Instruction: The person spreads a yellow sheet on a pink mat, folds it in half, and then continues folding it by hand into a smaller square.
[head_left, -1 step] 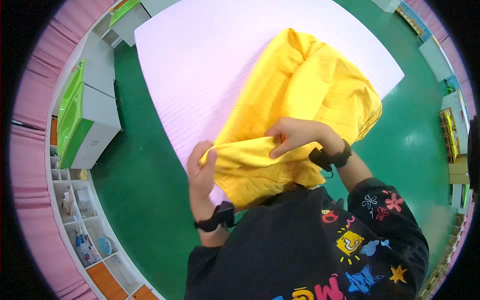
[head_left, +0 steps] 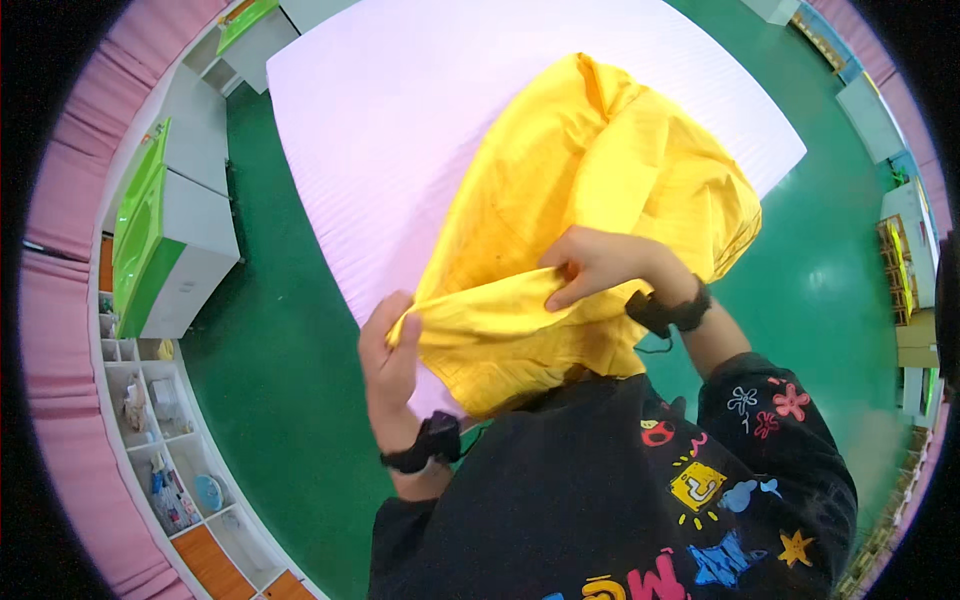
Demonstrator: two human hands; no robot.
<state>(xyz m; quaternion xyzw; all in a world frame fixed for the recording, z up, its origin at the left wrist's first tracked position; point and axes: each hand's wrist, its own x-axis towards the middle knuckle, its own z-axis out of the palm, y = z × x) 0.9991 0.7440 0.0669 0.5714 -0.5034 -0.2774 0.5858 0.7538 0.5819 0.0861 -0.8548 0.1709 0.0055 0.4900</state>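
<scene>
A yellow cloth (head_left: pixel 610 180) is spread in loose folds from the upper centre to the lower centre of the frame, laid over part of a pale pink padded surface (head_left: pixel 390 130). Its near edge is pinched at left of centre between the thumb and fingers of the left hand (head_left: pixel 385 350), while a raised fold at the centre is gripped by the clamped thumb and fingers of the right hand (head_left: pixel 602 264).

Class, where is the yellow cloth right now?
In the head view, the yellow cloth lies right of centre across the pale pink surface, its near part held by the left hand and right hand.
</scene>
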